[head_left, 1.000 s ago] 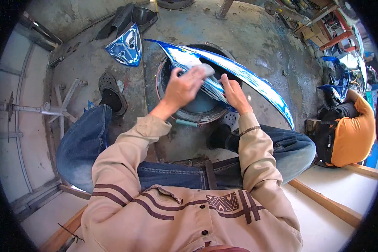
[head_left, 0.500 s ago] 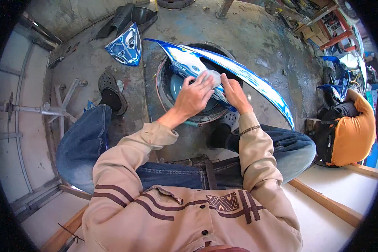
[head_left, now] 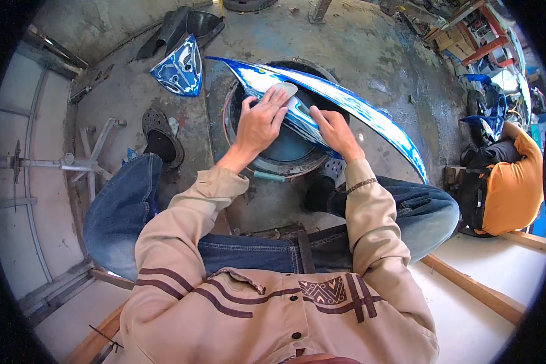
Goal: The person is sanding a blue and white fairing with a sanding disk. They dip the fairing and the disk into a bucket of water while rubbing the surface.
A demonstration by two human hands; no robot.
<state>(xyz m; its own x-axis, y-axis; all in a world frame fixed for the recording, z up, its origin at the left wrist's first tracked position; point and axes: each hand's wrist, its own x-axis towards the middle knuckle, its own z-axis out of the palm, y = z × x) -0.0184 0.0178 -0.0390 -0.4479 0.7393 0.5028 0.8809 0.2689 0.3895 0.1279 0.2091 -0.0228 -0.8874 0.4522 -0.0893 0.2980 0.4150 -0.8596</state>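
Observation:
A long blue-and-white motorcycle fairing panel (head_left: 370,121) lies across a round dark tub (head_left: 229,124) with water in it. My left hand (head_left: 261,119) lies over the panel's near part, fingers stretched forward and pressing a pale grey flat pad (head_left: 287,90) against the painted surface. Most of the pad shows beyond my fingertips; the rest is covered by them. To the right, my right hand (head_left: 338,132) grips the panel's near edge with its thumb on top, the other fingers partly hidden.
A smaller blue-and-white panel (head_left: 181,68) sits on the floor ahead left, beside black plastic parts (head_left: 182,30). At left stands a metal stand (head_left: 91,159). A person in an orange shirt (head_left: 514,197) crouches at right, near another blue part (head_left: 488,127).
My left hand has slid the pad leftward and away from me along the panel. My right hand has shifted slightly left; the panel stays nearly in place.

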